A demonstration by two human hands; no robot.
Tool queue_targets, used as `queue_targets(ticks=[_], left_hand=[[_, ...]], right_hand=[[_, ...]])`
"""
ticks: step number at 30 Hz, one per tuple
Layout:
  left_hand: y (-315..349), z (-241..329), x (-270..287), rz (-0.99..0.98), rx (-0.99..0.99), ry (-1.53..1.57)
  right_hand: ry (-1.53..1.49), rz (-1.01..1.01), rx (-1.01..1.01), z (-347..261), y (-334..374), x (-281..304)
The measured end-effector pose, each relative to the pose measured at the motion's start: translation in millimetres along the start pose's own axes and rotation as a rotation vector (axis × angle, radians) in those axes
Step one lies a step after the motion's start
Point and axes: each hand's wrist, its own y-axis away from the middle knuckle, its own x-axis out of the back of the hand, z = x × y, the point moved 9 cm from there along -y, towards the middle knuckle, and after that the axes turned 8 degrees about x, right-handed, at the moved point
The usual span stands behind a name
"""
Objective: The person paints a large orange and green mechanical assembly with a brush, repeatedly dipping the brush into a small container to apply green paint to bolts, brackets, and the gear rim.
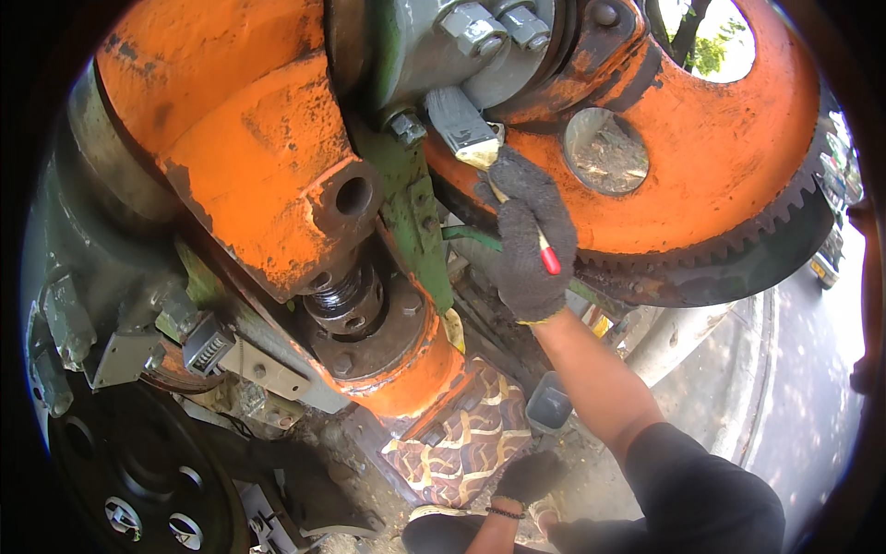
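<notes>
My right hand (533, 226), in a dark knit glove, is closed round the handle of a flat paintbrush (455, 118) with a red handle tip. Wet grey paint coats the brush's bristles, which lie against the lower side of a grey round housing (425, 55). Large hex nuts (473, 30) stand out from that housing, and a smaller bolt head (407, 129) sits just left of the bristles. Low in the view is my left hand (531, 475), also gloved, above the ground near my legs; its fingers are too dark to make out.
An orange gear wheel (701, 175) with toothed rim stands at the right. An orange casting (249, 157) overhangs a greasy threaded screw (346, 300) on the left. Below are a patterned cloth (461, 443) and a plastic tub (550, 403). A dark flywheel (120, 462) fills the lower left.
</notes>
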Motion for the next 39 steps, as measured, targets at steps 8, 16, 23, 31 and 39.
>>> queue_targets(ticks=[8, 16, 23, 31, 39], left_hand=[[3.5, -9.6, 1.7, 0.039, 0.028, 0.035], [0.8, -11.9, 5.0, 0.006, 0.053, -0.003], [-6.3, -12.7, -0.3, -0.021, 0.039, -0.036], [-4.5, -33.2, -26.2, -0.039, 0.133, 0.107], [-5.6, -35.0, -24.8, -0.066, 0.054, 0.062]], right_hand=[[-0.242, 0.195, -0.28, -11.7, -32.3, 24.4], [0.351, -0.023, -0.245, -35.6, -47.4, 34.6], [-0.075, 0.124, -0.595, -18.0, -20.6, 27.4], [0.319, -0.027, -0.19, -35.2, -23.1, 44.7], [0.451, 0.299, -0.441, -16.3, 2.6, 113.4]])
